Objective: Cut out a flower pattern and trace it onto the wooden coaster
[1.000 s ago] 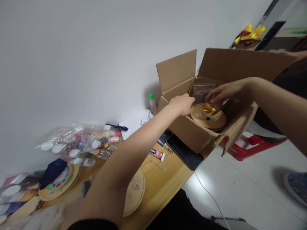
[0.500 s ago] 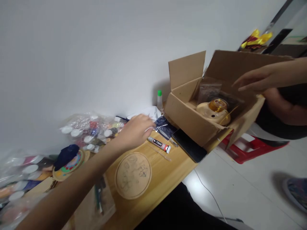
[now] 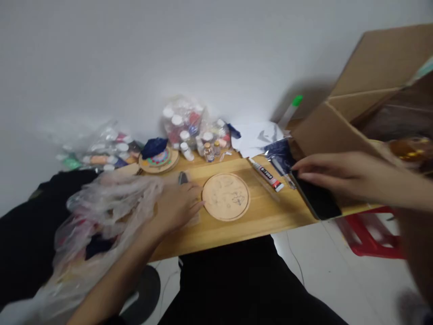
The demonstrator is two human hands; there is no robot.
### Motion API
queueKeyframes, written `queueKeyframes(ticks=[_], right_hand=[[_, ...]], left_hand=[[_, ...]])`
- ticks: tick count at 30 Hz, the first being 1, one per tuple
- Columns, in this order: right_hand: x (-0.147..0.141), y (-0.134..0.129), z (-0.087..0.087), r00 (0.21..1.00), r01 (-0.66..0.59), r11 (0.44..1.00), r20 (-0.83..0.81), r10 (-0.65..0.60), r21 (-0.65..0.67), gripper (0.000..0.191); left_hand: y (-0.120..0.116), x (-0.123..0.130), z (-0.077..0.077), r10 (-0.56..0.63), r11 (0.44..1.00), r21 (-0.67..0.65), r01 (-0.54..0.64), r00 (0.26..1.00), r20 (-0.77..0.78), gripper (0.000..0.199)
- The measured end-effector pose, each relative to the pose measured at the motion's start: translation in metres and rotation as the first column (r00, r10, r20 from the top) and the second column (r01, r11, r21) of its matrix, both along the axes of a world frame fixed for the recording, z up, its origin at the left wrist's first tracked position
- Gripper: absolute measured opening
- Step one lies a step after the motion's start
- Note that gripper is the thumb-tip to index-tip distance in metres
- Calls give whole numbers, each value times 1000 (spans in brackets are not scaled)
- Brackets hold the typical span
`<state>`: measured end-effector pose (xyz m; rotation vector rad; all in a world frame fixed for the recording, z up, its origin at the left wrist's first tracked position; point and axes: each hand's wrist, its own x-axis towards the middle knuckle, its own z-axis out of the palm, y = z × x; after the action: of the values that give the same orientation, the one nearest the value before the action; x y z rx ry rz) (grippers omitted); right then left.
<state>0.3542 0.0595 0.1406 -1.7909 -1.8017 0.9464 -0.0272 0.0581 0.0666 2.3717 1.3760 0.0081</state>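
At the round board's [image 3: 226, 197] left edge, the left hand [image 3: 179, 205]

White characters reading "B-7000" run along the black label of a slim tube with silver, black and red sections [image 3: 266, 175], lying aslant on a yellow-brown wooden tabletop [image 3: 199, 232]. Finer print on the tube is too small to read. Dark markings on a small clear glass bottle with an orange-brown top [image 3: 209, 153] are too blurred to decipher.
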Motion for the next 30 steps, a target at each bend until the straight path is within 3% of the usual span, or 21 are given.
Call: queueKeyframes(ticks=[1, 2, 5, 8, 15, 18, 22, 24, 26, 30], right_hand=[[-26, 3, -22, 979, -188, 980, 66, 193, -69, 16], [-48, 3, -42, 963, -246, 965, 90, 254, -88, 17], [-89, 1, -91, 958, -155, 985, 231, 170, -81, 23], [-105, 2, -115, 925, -27, 999, 379, 40, -41, 28], [-112, -6, -140, 960, -96, 982, 277, 49, 160, 30], [-112, -9, -148, 983, 31, 984, 170, -62, 177, 34], [-110, -7, -155, 966, 244, 967, -103, -236, 74, 35], [-111, -5, -157, 888, 343, 939, -320, -329, -14, 37], [-114, -2, -158, 752, 414, 902, -511, -416, -125, 41], [-123, 0, -156, 539, 466, 827, -641, -547, -314, 55]], left_hand=[[-6, 3, -8, 43, 999, -2, -43, 999, 30, 32], [-11, 6, -17, 90, 996, -3, -90, 993, 70, 40], [-28, 17, -40, 209, 978, -11, -210, 967, 144, 69], [-41, 28, -56, 282, 959, -15, -283, 948, 149, 96], [-50, 35, -73, 316, 946, 16, -325, 929, 193, 106], [-49, 37, -73, 340, 936, 10, -351, 912, 229, 112], [-45, 39, -66, 363, 925, 9, -381, 888, 281, 112], [-41, 39, -62, 359, 923, 26, -385, 882, 307, 111], [-36, 36, -57, 340, 924, 60, -377, 884, 319, 108], [-20, 16, -35, 225, 927, 236, -291, 936, 270, 84]])
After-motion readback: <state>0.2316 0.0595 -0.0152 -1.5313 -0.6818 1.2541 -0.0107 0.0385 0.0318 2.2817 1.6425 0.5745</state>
